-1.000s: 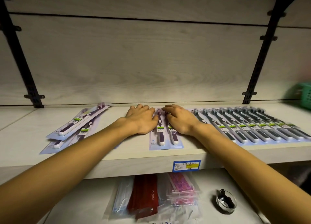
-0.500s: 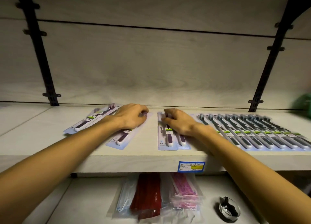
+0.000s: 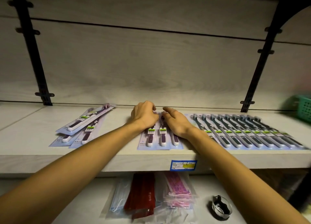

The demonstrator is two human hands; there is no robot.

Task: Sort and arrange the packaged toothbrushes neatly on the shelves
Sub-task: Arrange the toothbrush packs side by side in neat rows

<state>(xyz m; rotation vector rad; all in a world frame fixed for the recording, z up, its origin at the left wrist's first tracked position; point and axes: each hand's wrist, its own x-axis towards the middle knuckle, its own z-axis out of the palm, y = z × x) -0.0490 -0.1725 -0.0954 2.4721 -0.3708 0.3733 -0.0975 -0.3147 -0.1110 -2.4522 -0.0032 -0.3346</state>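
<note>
At frame centre, the left hand [image 3: 144, 117] is now pressing a third purple pack [image 3: 149, 137] beside two under the right hand [image 3: 176, 122], fingers curled; loose pile [image 3: 80, 131] shrinking.

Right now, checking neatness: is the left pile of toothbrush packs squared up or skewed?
Skewed: the left pile lies fanned at angles, packs overlapping crookedly.

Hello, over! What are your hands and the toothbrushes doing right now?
Both hands, left and right, rest on the purple packaged toothbrushes mid-shelf. Loose purple pile lies crooked at left. Dark-handled row neat at right. Nothing in the way.
</note>
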